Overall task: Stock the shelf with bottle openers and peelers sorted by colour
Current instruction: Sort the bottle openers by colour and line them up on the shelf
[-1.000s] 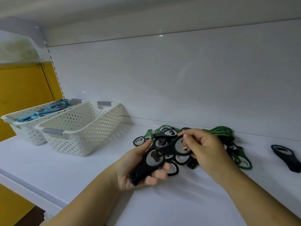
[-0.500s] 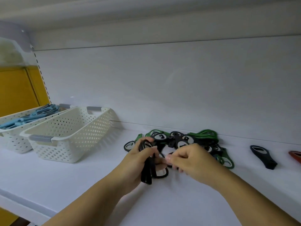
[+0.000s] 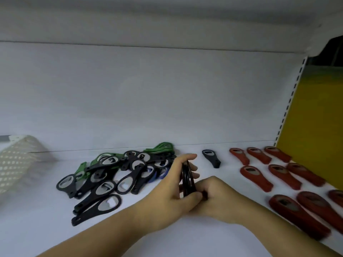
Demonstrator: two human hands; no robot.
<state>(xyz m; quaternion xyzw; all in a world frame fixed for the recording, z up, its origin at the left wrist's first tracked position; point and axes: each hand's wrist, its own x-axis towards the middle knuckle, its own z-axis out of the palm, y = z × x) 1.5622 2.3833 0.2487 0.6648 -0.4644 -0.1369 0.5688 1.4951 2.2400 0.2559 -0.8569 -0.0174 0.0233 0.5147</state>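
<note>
My left hand (image 3: 172,190) grips a thin stack of black bottle openers (image 3: 187,180) held on edge, just above the white shelf (image 3: 167,236). My right hand (image 3: 217,197) closes on the lower end of the same stack. To the left lies a mixed pile of black openers (image 3: 104,182), with green ones (image 3: 161,148) at the back and a blue one (image 3: 161,174) partly buried. A single black opener (image 3: 211,158) lies apart near the back wall. Red openers (image 3: 278,171) lie in rows at the right.
The corner of a white perforated basket (image 3: 16,160) shows at the far left. A yellow side panel (image 3: 315,127) and a slotted upright (image 3: 289,101) close off the shelf on the right. The shelf above hangs low overhead.
The view has swung right, so the baskets have slid out left and the red openers have come into sight. Both hands have moved right with the black stack.
</note>
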